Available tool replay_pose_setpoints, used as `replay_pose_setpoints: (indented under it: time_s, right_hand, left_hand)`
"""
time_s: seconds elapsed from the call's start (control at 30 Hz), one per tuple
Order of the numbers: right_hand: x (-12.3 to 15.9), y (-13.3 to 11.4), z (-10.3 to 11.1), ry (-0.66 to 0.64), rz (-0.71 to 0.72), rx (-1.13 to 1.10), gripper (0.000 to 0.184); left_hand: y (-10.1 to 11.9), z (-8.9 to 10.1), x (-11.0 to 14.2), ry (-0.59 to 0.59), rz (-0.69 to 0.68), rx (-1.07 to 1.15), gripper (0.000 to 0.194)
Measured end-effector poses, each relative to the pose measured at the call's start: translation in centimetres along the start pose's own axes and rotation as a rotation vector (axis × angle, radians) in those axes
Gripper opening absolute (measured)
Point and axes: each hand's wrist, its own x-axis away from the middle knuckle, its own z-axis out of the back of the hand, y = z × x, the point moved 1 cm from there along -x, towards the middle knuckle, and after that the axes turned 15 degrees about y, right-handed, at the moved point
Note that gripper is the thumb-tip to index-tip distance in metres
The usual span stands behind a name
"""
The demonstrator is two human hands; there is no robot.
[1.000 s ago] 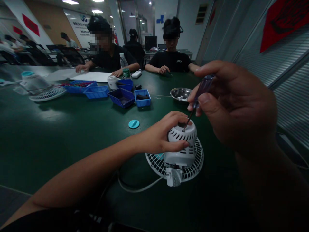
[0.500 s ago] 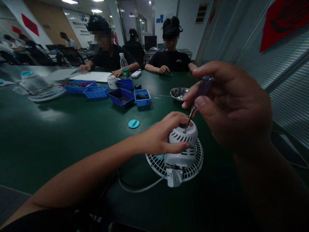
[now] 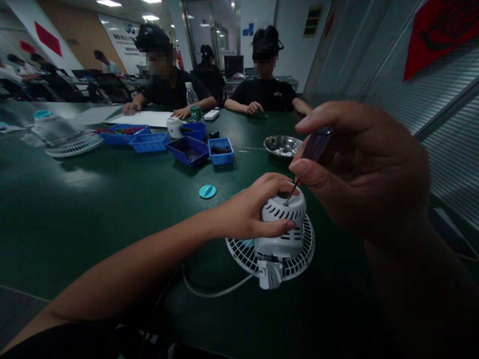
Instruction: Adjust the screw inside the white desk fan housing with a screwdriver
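A white electric fan (image 3: 282,244) lies grille down on the green table, its motor housing facing up. My left hand (image 3: 258,207) is wrapped around the top of that housing, thumb on the near side. In my right hand (image 3: 368,164) is a screwdriver (image 3: 316,145) with a clear purplish handle, gripped between thumb and fingers. Its shaft slants down to the left, and the tip sits at a hole in the housing's top. Whether a screw is in the hole cannot be made out. A grey cord runs left from the fan's base.
A turquoise knob (image 3: 207,191) lies left of the fan. Beyond are a metal bowl (image 3: 275,141) with small white parts, several blue bins (image 3: 189,151) and a water bottle (image 3: 193,102). Another fan (image 3: 71,134) lies far left. Two people sit across the table.
My right hand has shifted slightly right and its fingers have turned around the screwdriver handle, which leans a little more to the right. My left hand and the fan stay put.
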Motion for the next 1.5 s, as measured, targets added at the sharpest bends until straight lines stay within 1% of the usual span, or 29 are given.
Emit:
replay_pose_setpoints:
  time_s: [0.07,0.13,0.27,0.33,0.5,0.7,0.97,1.1,1.2,1.37,1.5]
  right_hand:
    - [0.05,0.07,0.04,0.011,0.011,0.002,0.034]
    - [0.18,0.17,0.09,0.029,-0.010,-0.003,0.035]
    - [0.49,0.36,0.06,-0.001,-0.168,-0.085,0.037]
    - [0.61,0.34,0.00,-0.007,-0.202,-0.134,0.037]
    - [0.56,0.07,-0.03,0.016,-0.143,-0.138,0.041]
    - [0.03,-0.08,0.21,-0.031,-0.060,-0.034,0.035]
    - [0.38,0.20,0.15,0.008,-0.104,-0.023,0.029]
    - [0.35,0.14,0.13,0.029,-0.044,0.021,0.025]
    - [0.32,0.04,0.08,0.055,-0.005,0.073,0.027]
    - [0.46,0.27,-0.08,0.080,-0.087,0.067,0.029]
    - [0.53,0.57,-0.18,0.050,-0.114,0.031,0.037]
  left_hand:
    - [0.02,-0.03,0.00,-0.004,0.007,-0.007,0.055]
    - [-0.02,-0.07,0.02,-0.007,0.007,-0.010,0.056]
    - [-0.20,-0.16,0.09,-0.007,-0.011,0.004,0.056]
    - [-0.27,-0.14,0.15,0.003,-0.020,0.014,0.054]
    - [-0.26,0.04,0.29,0.008,-0.023,0.008,0.051]
    - [-0.35,0.10,0.24,0.007,-0.018,0.004,0.050]
    - [-0.41,-0.14,0.06,0.017,-0.039,-0.003,0.050]
    - [-0.34,-0.11,0.08,0.019,-0.042,-0.004,0.049]
    - [-0.27,-0.11,0.13,0.018,-0.049,0.004,0.049]
    - [-0.01,-0.22,0.15,0.004,-0.031,-0.002,0.046]
    - [0.18,-0.17,0.24,0.006,-0.037,0.002,0.049]
